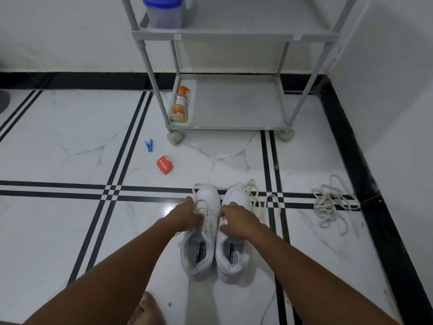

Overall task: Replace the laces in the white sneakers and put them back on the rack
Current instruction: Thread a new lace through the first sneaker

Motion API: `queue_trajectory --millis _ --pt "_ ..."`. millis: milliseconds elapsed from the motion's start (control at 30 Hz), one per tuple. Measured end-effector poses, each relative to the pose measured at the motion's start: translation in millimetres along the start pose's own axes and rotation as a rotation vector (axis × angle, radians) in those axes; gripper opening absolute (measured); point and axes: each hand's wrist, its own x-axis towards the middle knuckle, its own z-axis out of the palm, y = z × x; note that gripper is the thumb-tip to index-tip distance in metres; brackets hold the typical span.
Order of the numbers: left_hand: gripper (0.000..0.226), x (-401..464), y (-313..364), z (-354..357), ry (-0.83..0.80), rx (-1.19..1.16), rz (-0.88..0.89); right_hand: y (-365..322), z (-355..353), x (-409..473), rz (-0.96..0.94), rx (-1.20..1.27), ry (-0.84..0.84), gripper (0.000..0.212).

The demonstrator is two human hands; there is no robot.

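Our left hand (187, 215) pinches the lace (199, 204) on the left sneaker (201, 231). Our right hand (234, 220) curls fingers on the right sneaker (234, 245); we cannot tell what they hold. Both sit on open floor (70, 231) before the rack (234, 125). Loose laces (332, 202) lie near the black edge.

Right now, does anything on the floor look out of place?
Yes. A crumpled red sachet and a blue clothes peg lie loose on the floor left of the rack, and a tangled pile of laces sits right of the sneakers.

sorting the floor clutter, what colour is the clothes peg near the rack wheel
Blue. The clothes peg lies on the white floor tile left of the rack wheel, clearest in the head view.
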Motion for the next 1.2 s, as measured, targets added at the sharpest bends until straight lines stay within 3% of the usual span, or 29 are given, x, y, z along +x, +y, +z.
queue_trajectory --millis 100,233,467,567,733,967,1100,1200 --pt "0.062 -4 10 11 -0.008 -0.062 0.025 5 0 -1 0.050 -0.184 0.038 0.036" --pt "0.053 -7 24 27 0.009 0.003 0.058 16 -9 2 0.134 -0.223 0.067 0.031" --pt "0.069 -4 17 31 0.075 0.236 -0.087 21 -24 32 0.185 -0.261 0.214 0.030" --pt "0.058 2 15 39 0.068 0.111 -0.114 21 -29 56 0.196 -0.325 0.264 0.028" --pt "0.047 7 24 41 0.040 -0.075 -0.166 27 -33 81 0.300 -0.495 0.179 0.031" --pt "0.055 12 25 34 -0.068 -0.239 -0.193 39 -24 87 0.324 -0.599 0.210 0.022" --pt "0.057 13 24 24 -0.152 -0.363 -0.126 39 -28 78 0.208 -0.483 0.357 0.025" --pt "0.037 12 25 13 -0.150 -0.418 -0.049 31 -29 69 0.180 -0.096 0.478 0.011"
